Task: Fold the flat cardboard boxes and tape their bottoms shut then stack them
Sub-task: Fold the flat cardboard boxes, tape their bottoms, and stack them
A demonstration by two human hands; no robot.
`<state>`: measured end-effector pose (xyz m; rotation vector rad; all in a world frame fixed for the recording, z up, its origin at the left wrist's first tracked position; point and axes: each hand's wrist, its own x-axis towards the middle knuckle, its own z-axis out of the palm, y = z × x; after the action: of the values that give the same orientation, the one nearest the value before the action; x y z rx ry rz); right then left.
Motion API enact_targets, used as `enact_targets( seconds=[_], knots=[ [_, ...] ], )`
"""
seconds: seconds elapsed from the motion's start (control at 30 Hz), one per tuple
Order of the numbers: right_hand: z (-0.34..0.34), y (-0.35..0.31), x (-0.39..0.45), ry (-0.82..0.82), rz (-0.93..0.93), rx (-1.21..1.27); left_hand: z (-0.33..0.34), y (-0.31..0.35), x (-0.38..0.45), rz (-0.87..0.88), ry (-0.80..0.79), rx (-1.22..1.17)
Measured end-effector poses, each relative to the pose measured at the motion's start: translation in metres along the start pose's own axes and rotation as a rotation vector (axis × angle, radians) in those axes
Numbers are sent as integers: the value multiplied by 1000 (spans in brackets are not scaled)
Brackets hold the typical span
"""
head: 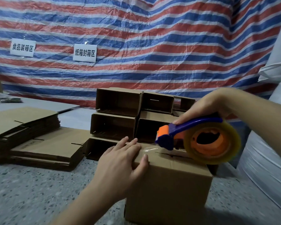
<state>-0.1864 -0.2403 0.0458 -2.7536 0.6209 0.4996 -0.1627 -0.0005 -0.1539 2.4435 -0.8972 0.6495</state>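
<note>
Box bottom, taping underway: slip and wrinkle risks.
Folded box (167,184) on floor before stacked boxes (118,114); tape dispenser (201,140) gripped by right hand (208,106), left hand (120,161) flat, fingers spread, pinning tape end; likely peel-off or skewed seam if pressure eases.

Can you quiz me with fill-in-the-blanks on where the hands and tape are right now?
1. The right hand grips the tape ____.
2. The left hand presses flat on the ____ of the box.
3. The flat cardboard lies to the ____ of the stacked boxes.
Missing words: dispenser; top; left
</note>
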Motion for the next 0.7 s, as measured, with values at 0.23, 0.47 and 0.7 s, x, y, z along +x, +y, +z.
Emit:
enact_targets(
  seconds=[0.23,0.47,0.7],
  knots=[
    [10,45,4,-83,86,-25,-20,12,10,51,-112,233],
    [17,48,3,-89,91,3,-13,46,28,119,-293,373],
    [6,57,-11,-57,75,67,0,49,25,200,-283,320]
  ],
)
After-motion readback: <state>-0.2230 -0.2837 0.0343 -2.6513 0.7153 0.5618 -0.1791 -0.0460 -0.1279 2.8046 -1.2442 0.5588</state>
